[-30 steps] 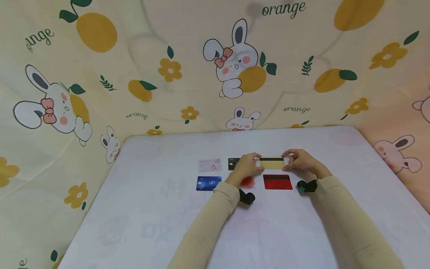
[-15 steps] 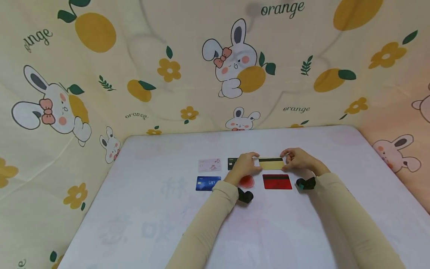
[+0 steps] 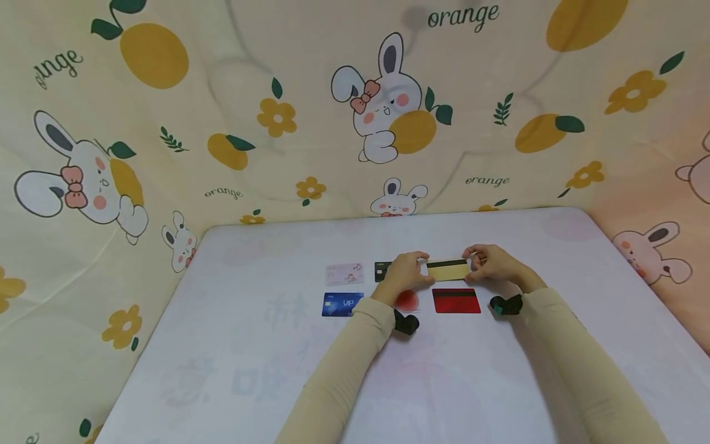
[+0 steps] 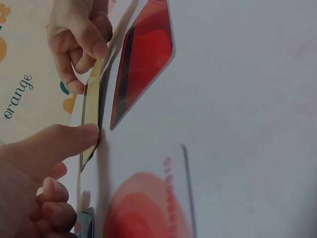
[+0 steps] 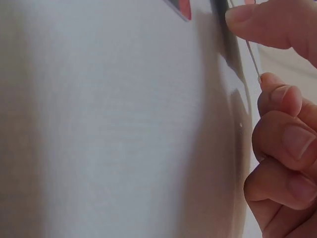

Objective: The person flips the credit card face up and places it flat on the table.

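Tipped slightly since the earlier frame, the gold card (image 3: 448,271) had its 3 o'clock end a touch higher in the head view, while the other cards lay as before. The left hand (image 3: 407,270) pinched its 9 o'clock end between thumb and fingers. The right hand (image 3: 495,263) pinched its 3 o'clock end, the spare fingers curled in the right wrist view. Between the hands the card was tilted, a dark stripe along its 12 o'clock edge, over the white table (image 3: 222,370). At 6 o'clock from it lay a red card (image 3: 457,302); at 8 o'clock, a card with a red circle (image 3: 407,300), partly hidden in the head view; between 8 and 9, farther off, a blue VIP card (image 3: 336,304). At 9 o'clock lay a dark green card (image 3: 381,271), partly covered by the left hand, then a pale pink card (image 3: 344,275). Printed cloth (image 3: 327,37) hung at 12 o'clock
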Tool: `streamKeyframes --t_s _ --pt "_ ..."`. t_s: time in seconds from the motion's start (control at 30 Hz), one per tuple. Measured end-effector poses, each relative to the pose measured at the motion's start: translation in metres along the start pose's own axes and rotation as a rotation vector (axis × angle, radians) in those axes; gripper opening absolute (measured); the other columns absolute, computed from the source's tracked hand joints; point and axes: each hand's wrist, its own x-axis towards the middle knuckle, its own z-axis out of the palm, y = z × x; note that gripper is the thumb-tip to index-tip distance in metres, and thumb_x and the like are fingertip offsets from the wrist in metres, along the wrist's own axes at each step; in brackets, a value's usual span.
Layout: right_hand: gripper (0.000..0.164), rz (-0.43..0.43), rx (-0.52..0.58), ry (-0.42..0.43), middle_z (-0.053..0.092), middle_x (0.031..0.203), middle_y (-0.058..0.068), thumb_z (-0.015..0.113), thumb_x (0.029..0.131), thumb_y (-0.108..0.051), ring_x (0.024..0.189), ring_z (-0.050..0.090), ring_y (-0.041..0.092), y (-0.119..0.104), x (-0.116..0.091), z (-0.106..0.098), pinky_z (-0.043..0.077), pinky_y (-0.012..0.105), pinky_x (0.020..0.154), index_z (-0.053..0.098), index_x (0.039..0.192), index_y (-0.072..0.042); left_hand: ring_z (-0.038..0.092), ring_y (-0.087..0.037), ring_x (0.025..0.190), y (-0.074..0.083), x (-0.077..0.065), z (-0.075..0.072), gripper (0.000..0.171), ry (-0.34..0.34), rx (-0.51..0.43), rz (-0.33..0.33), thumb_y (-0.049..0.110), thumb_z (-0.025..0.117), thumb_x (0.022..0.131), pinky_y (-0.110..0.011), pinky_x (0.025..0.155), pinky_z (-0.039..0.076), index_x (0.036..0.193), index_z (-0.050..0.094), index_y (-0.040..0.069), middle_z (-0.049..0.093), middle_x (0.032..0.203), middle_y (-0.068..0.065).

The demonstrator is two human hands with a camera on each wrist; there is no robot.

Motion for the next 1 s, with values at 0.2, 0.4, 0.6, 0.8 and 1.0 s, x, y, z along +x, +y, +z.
streamKeyframes --t_s 0.2,0.4,0.6,0.8,1.0 --pt "0.051 -0.024 -0.014 0.02 0.048 0.069 -0.003 0.08 0.074 -0.014 0.068 0.047 0.006 -0.002 -0.004 -0.001 0.037 0.024 0.071 0.054 0.114 0.004 0.056 -0.014 0.104 0.001 0.002 0.003 0.063 -0.019 0.028 -0.003 0.04 0.078 0.078 -0.029 0.093 0.05 0.135 0.056 0.025 0.067 0.11 0.0" --pt "0.051 -0.057 -0.017 0.038 0.049 0.069 -0.002 0.081 0.073 -0.013 0.066 0.047 0.004 -0.002 -0.008 -0.001 0.037 0.022 0.069 0.054 0.112 0.004 0.056 -0.014 0.106 0.0 0.003 0.005 0.063 -0.038 0.041 0.004 0.04 0.078 0.078 -0.032 0.096 0.049 0.135 0.056 0.025 0.066 0.112 0.001" --pt "0.052 -0.06 0.029 0.034 0.048 0.07 -0.003 0.081 0.072 -0.011 0.066 0.047 0.004 -0.004 -0.009 -0.001 0.039 0.022 0.071 0.054 0.115 0.003 0.054 -0.013 0.1 -0.001 0.003 0.001 0.06 -0.032 0.012 0.019 0.04 0.08 0.077 -0.026 0.088 0.048 0.131 0.059 0.024 0.064 0.105 0.0" --pt "0.059 -0.053 0.067 0.041 0.051 0.073 -0.001 0.079 0.075 -0.01 0.068 0.048 0.005 -0.003 -0.011 -0.001 0.04 0.022 0.071 0.053 0.126 0.003 0.045 -0.009 0.078 -0.007 0.004 -0.001 0.058 -0.033 -0.063 0.052 0.037 0.081 0.076 -0.019 0.062 0.033 0.127 0.061 0.02 0.047 0.079 0.002" --pt "0.061 -0.058 0.116 0.041 0.052 0.072 -0.006 0.077 0.077 -0.01 0.069 0.048 0.004 0.0 -0.013 0.001 0.041 0.021 0.071 0.052 0.132 0.002 0.04 -0.007 0.071 -0.012 0.004 0.0 0.059 -0.027 -0.099 0.08 0.037 0.082 0.075 -0.018 0.058 0.029 0.127 0.061 0.02 0.04 0.074 0.005"
